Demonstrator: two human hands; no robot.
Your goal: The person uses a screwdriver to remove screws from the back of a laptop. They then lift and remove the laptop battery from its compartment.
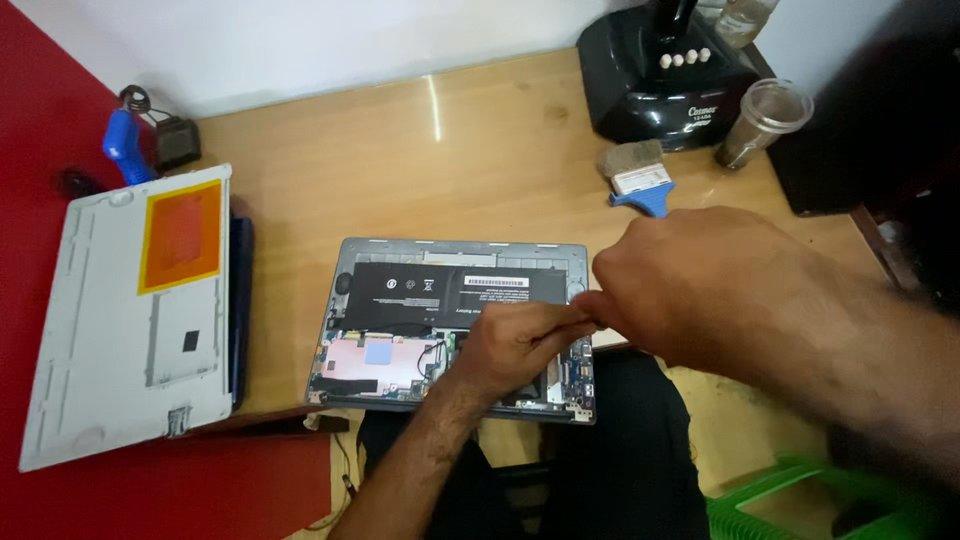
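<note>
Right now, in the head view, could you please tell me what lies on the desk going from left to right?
Blue-handled tool → white back cover with an orange patch → opened laptop → left hand resting on it → right hand → blue-handled brush → clear jar.

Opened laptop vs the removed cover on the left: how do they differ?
The laptop lies open-backed, showing a black battery and circuit boards; the cover is a plain pale panel with an orange patch. The left hand and right hand work over the laptop; the cover lies untouched. The laptop sits square to the desk edge; the cover lies tilted, overhanging it. Both lie flat on the wooden desk.
</note>
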